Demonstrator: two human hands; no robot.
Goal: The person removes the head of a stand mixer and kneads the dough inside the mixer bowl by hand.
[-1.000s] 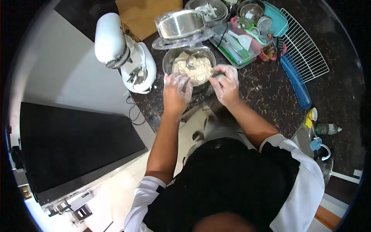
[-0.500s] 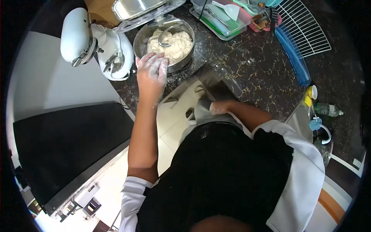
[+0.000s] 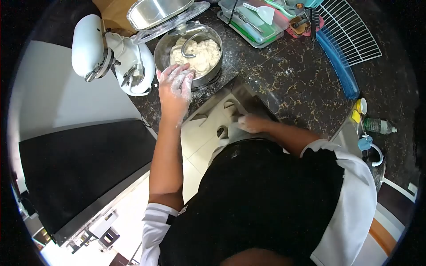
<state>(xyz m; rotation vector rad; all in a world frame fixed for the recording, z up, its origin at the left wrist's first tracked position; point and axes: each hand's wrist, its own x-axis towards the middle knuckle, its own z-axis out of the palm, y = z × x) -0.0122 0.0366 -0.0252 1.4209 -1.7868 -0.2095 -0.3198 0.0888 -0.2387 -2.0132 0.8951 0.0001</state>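
Note:
A metal bowl (image 3: 212,76) holds pale, lumpy dough (image 3: 203,56), with a curved metal dough hook (image 3: 185,48) resting in it. My left hand (image 3: 175,86), coated in flour, is at the bowl's near left rim with its fingers apart; it holds nothing that shows. Down by my waist, below the counter edge, is my right hand (image 3: 250,123). Its fingers are curled and partly blurred against my grey trousers, and whether they hold anything is hidden.
A white stand mixer (image 3: 91,48) stands left of the bowl. Behind it are a metal lid (image 3: 159,11) and a clear tray of utensils (image 3: 253,22). At the right lie a wire rack (image 3: 350,33), a blue roll box (image 3: 339,66) and a bottle (image 3: 378,126).
My right hand has left the bowl's right rim and dropped to my waist. My left hand stays at the bowl. The camera view has shifted.

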